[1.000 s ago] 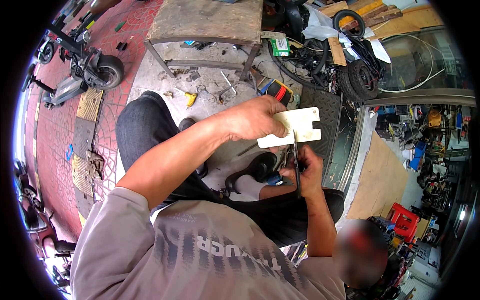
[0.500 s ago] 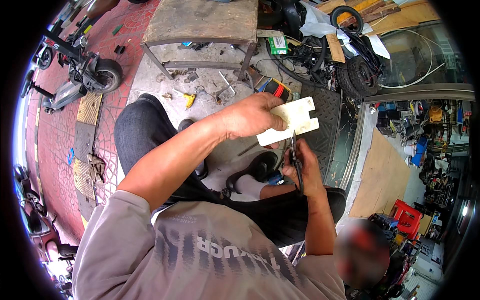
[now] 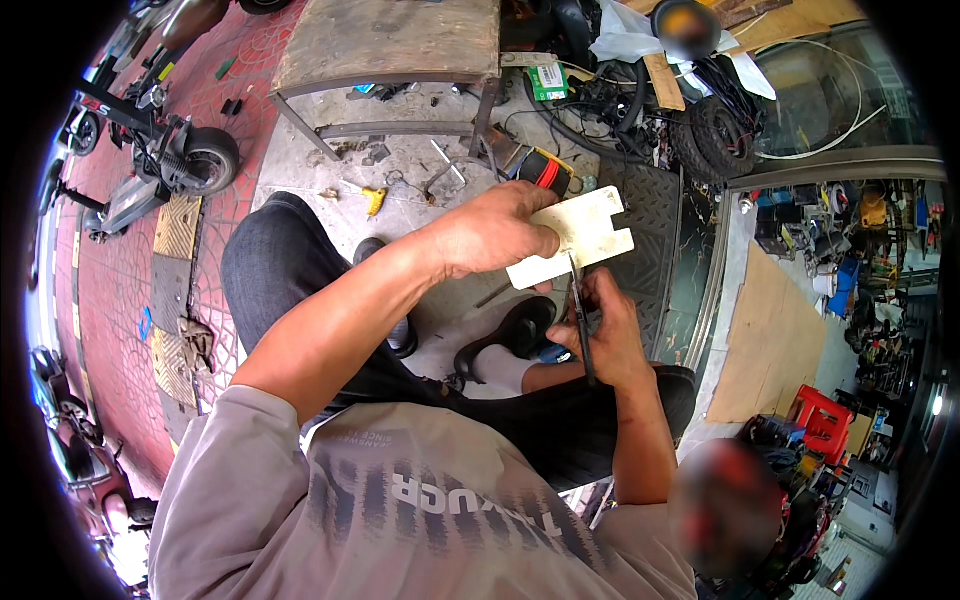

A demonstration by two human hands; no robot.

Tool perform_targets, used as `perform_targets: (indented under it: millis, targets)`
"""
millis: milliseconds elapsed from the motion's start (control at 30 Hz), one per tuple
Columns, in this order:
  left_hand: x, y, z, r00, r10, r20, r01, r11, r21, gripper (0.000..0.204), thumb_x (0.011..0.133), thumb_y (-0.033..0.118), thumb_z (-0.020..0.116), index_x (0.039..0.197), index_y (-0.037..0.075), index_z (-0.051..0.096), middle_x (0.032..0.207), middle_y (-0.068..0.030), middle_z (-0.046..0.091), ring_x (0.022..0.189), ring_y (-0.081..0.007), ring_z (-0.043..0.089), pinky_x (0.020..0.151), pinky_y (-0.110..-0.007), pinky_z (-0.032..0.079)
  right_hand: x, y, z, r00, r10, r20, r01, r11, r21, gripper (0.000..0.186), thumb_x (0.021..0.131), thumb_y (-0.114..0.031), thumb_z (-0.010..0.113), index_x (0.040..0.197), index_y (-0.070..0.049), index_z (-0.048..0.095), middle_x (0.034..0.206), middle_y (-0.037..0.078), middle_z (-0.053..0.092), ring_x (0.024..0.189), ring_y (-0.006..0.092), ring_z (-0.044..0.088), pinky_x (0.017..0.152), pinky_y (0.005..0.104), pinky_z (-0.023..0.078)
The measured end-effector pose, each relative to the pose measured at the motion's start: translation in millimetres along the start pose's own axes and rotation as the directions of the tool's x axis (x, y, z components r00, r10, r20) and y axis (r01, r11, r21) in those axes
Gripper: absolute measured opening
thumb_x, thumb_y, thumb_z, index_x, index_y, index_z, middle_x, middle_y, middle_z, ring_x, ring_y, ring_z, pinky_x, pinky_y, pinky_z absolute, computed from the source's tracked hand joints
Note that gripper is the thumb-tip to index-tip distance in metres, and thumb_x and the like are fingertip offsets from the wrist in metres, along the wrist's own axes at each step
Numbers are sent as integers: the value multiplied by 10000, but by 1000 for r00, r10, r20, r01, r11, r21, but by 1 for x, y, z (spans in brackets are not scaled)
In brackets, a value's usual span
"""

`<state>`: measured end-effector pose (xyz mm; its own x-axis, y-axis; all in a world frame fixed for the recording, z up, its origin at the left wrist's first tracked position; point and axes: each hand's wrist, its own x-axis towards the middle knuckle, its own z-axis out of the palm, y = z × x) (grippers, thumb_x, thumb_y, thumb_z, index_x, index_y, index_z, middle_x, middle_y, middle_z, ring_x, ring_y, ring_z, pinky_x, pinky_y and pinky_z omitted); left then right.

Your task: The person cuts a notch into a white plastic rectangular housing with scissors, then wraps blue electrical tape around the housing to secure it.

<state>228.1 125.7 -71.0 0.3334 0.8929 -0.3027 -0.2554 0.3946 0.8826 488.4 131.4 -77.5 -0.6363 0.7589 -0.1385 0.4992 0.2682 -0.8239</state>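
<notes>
Between the fingers and thumb of my left hand (image 3: 498,232) is a flat pale-yellow sheet (image 3: 590,228), with a square notch in its right edge. My right hand (image 3: 608,325) is closed around dark-handled scissors (image 3: 586,345) below it. The scissors' blades reach the lower edge of the sheet near my left thumb; how far they part there is too small to tell. Both hands are above my lap, over the concrete floor.
Ahead stands a low wooden-topped table (image 3: 390,50). A yellow tool (image 3: 374,198) and a spool with red wire (image 3: 548,172) lie on the floor. Tyres (image 3: 715,140) and cables crowd the far right. An electric scooter (image 3: 150,150) stands left on red paving.
The scissors have turned more upright and edge-on, and their handles look closer together. The sheet has shifted slightly left, still in my left hand.
</notes>
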Motion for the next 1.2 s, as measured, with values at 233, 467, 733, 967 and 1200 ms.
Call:
perform_targets:
  millis: [233,467,733,967,1200]
  targets:
    - [-1,0,0,1000,-9,-9,9,1000,22,508,895,24,663,1361,-154,569,1084,-194,756,825,-235,773,769,-339,617,1,-2,1,1000,-18,-2,18,1000,-17,658,737,-359,966,1127,-2,574,837,126,672,705,268,619,681,389,515]
    - [1,-3,2,1000,8,-24,-7,999,42,481,873,25,648,1326,-134,617,1047,-177,762,806,-217,766,752,-332,614,0,0,1,1000,-17,9,18,998,-62,669,744,-391,966,1118,-10,563,831,121,692,682,261,616,668,386,511]
    - [0,-2,1,995,71,-66,-58,981,186,454,860,63,675,1256,-158,652,1034,-176,750,838,-223,768,760,-337,624,1,-6,0,999,-29,20,30,997,-68,672,752,-355,962,1175,-9,569,903,139,735,747,299,675,717,403,535]
    - [-1,0,1,997,49,-57,-40,988,150,451,855,56,682,1253,-154,656,1045,-166,752,854,-202,755,783,-329,623,1,-13,-1,999,-2,32,4,998,-66,672,754,-343,960,1187,-10,567,975,147,757,818,323,703,767,408,550]
    - [0,-2,3,999,5,-33,-4,999,32,447,871,22,675,1283,-149,641,1061,-169,755,851,-204,759,784,-329,629,0,-3,0,1000,-7,26,10,994,-107,704,743,-403,968,1146,-9,548,914,150,715,806,344,688,753,428,544]
